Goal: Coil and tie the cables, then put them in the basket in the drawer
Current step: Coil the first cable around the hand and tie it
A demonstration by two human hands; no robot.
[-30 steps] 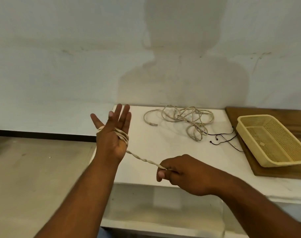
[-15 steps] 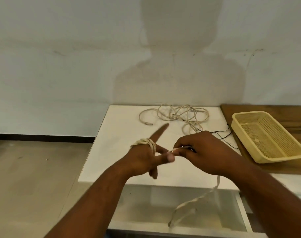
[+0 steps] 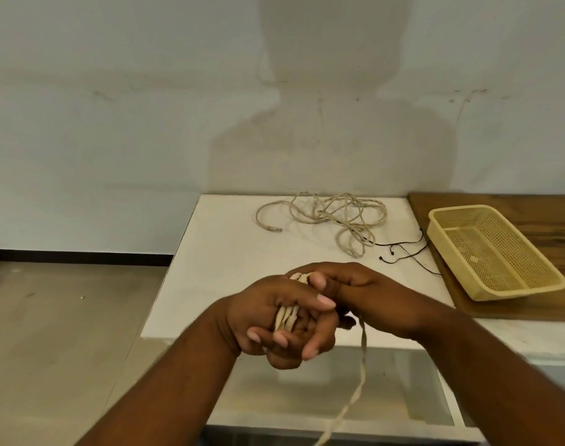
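A white table [image 3: 229, 252] is seen pushed against a pale, scuffed wall [image 3: 113, 123], on which the shadow [image 3: 332, 140] of the person is cast. A beige floor [image 3: 65, 333] is visible to the left, edged by a dark skirting strip [image 3: 75, 255]. At the right, a wooden board [image 3: 532, 214] is laid flush against the table's edge, and a yellow plastic basket [image 3: 516, 292] is set on it at an angle. Toward the back of the table a tangled cable [image 3: 331, 214] is left in loose loops, with a thin black cord [image 3: 400, 244] trailing from beside it to the foot of the basket. Below the table's front edge a white drawer [image 3: 339, 428] is pulled open.

In the foreground, above that front edge, both hands are brought together around a beige cable [image 3: 287, 317]. Its coiled turns are bunched inside the left hand [image 3: 261, 310], whose fingers are curled round them. The right hand [image 3: 381, 294] is laid against the left from the far side, and its fingertips are closed on the top of the coil, so that the bundle is clamped between the two hands (exactly which finger lies over which strand cannot be made out). From under the right hand the cable's twisted loose end is let hang straight down, past the table edge and over the open drawer, until it is cut off by the bottom of the frame. The held coil is kept well apart from the basket and from the tangled cable behind it.
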